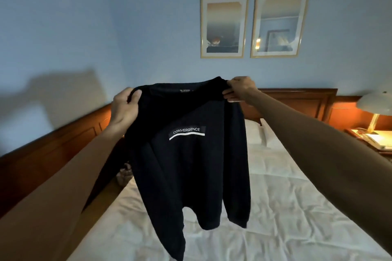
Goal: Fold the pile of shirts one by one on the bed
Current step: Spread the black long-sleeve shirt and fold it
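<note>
The black sweatshirt [191,154] hangs in the air over the bed [297,207], gripped at its shoulders by the left hand [124,106] and the right hand [239,89], and it hides the sheet behind it. Bare white sheet lies to its right and along the near edge. The wooden bed frame [53,154] walls the left edge; pillows [254,131] and the headboard [297,101] close the far edge. A lamp [375,106] stands beyond the right edge.

Two framed pictures [254,24], bedside lamp [375,106]
</note>
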Demonstrator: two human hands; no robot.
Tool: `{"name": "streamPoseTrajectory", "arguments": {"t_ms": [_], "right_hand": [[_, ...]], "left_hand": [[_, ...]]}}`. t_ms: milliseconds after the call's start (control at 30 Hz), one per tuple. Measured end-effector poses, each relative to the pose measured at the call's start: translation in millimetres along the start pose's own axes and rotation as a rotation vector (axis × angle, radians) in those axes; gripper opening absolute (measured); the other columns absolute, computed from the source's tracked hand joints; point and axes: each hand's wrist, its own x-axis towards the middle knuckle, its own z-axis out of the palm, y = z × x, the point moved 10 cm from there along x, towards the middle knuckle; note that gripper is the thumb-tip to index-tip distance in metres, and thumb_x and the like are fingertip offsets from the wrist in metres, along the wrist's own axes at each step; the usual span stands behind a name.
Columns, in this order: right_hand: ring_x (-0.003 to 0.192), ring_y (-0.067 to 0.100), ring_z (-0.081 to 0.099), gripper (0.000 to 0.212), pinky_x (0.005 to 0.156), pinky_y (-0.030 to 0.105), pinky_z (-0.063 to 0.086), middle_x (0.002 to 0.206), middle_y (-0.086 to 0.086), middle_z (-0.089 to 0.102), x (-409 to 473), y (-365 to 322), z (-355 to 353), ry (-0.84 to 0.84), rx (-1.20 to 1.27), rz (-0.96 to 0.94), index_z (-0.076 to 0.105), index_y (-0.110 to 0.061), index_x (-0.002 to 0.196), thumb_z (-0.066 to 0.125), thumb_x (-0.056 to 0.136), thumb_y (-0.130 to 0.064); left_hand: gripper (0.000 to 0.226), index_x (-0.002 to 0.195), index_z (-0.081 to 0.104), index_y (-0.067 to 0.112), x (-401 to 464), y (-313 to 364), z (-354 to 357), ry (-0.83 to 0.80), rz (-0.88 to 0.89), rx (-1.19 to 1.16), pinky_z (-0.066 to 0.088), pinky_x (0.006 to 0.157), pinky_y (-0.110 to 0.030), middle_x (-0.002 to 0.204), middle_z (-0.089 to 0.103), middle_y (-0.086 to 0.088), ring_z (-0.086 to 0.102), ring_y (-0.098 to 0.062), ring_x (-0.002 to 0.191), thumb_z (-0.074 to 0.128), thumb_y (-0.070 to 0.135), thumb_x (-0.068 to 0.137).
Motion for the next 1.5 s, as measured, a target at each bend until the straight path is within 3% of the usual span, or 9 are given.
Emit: {"name": "streamPoseTrajectory", "arguments": {"t_ms": [167, 233, 333, 500, 800, 1167, 1233, 1333, 1500], "right_hand": [[0.066, 0.025, 0.073, 0.033, 0.053, 0.027, 0.057, 0.090, 0.010, 0.069, 21, 18, 10, 0.013, 0.187, 0.043, 0.066, -0.003, 0.099, 0.066, 0.087, -0.034], [0.064, 0.022, 0.070, 0.011, 0.051, 0.025, 0.056, 0.085, 0.010, 0.065, 27, 40, 0, 0.024, 0.146, -0.006, 0.066, -0.008, 0.083, 0.067, 0.086, -0.018], [0.066, 0.020, 0.060, 0.030, 0.055, 0.027, 0.057, 0.075, 0.010, 0.058, 39, 99, -26, -0.007, 0.014, -0.030, 0.061, -0.013, 0.070, 0.047, 0.086, 0.009], [0.072, 0.018, 0.061, 0.046, 0.057, 0.020, 0.052, 0.082, 0.010, 0.065, 44, 270, -108, -0.048, -0.185, 0.128, 0.072, -0.006, 0.077, 0.034, 0.085, 0.017], [0.114, 0.032, 0.057, 0.048, 0.090, 0.035, 0.049, 0.138, 0.020, 0.054, -47, 700, -268, -0.071, -0.527, 0.547, 0.062, 0.001, 0.123, 0.042, 0.082, 0.018], [0.118, 0.015, 0.056, 0.040, 0.104, 0.034, 0.046, 0.127, -0.004, 0.060, -97, 871, -284, -0.140, -0.466, 0.589, 0.066, -0.029, 0.122, 0.069, 0.086, -0.012], [0.114, 0.020, 0.060, 0.040, 0.100, 0.034, 0.050, 0.125, 0.004, 0.064, -91, 877, -287, -0.145, -0.449, 0.606, 0.071, -0.028, 0.112, 0.063, 0.084, -0.001], [0.120, 0.023, 0.056, 0.048, 0.103, 0.030, 0.046, 0.133, 0.006, 0.059, -69, 865, -299, -0.129, -0.553, 0.522, 0.067, -0.016, 0.122, 0.053, 0.082, 0.006], [0.138, 0.036, 0.038, 0.067, 0.114, 0.031, 0.028, 0.152, 0.017, 0.036, -45, 864, -304, -0.135, -0.716, 0.441, 0.039, -0.007, 0.149, 0.047, 0.084, 0.009]], "left_hand": [[0.025, 0.088, 0.067, 0.012, -40, 12, 14, -0.087, -0.114, -0.338, 0.052, 0.083, -0.036, 0.089, 0.068, -0.007, 0.061, -0.014, 0.084, 0.060, 0.034, 0.098], [0.019, 0.081, 0.073, 0.024, -77, 26, 51, -0.182, -0.161, -0.445, 0.053, 0.087, -0.026, 0.087, 0.074, 0.009, 0.067, -0.006, 0.086, 0.063, 0.027, 0.098], [0.020, 0.081, 0.074, 0.018, -142, 40, 129, -0.373, -0.136, -0.440, 0.049, 0.080, -0.023, 0.080, 0.069, 0.010, 0.062, -0.004, 0.078, 0.063, 0.024, 0.097], [0.035, 0.068, 0.052, 0.012, -287, 35, 292, -0.683, -0.172, -0.331, 0.031, 0.058, -0.023, 0.055, 0.044, 0.012, 0.044, -0.002, 0.055, 0.060, 0.023, 0.099], [0.027, 0.116, 0.063, 0.029, -629, -51, 549, -1.178, -0.300, 0.032, 0.043, 0.093, -0.023, 0.109, 0.069, 0.001, 0.063, -0.015, 0.105, 0.062, 0.037, 0.090], [0.087, 0.086, 0.060, 0.023, -824, -154, 619, -1.542, -0.280, 0.439, 0.046, 0.039, -0.028, 0.062, 0.060, 0.006, 0.060, -0.013, 0.050, 0.090, 0.053, 0.009], [0.069, 0.081, 0.063, 0.025, -812, -145, 619, -1.525, -0.236, 0.476, 0.049, 0.044, -0.027, 0.064, 0.062, 0.006, 0.063, -0.014, 0.052, 0.092, 0.045, 0.022], [0.032, 0.122, 0.053, 0.020, -812, -119, 634, -1.561, -0.296, 0.294, 0.045, 0.094, -0.038, 0.120, 0.061, -0.007, 0.059, -0.031, 0.111, 0.059, 0.028, 0.091], [0.035, 0.135, 0.047, 0.018, -820, -96, 672, -1.556, -0.323, 0.097, 0.033, 0.105, -0.038, 0.135, 0.052, -0.012, 0.045, -0.033, 0.126, 0.046, 0.025, 0.100]]}}
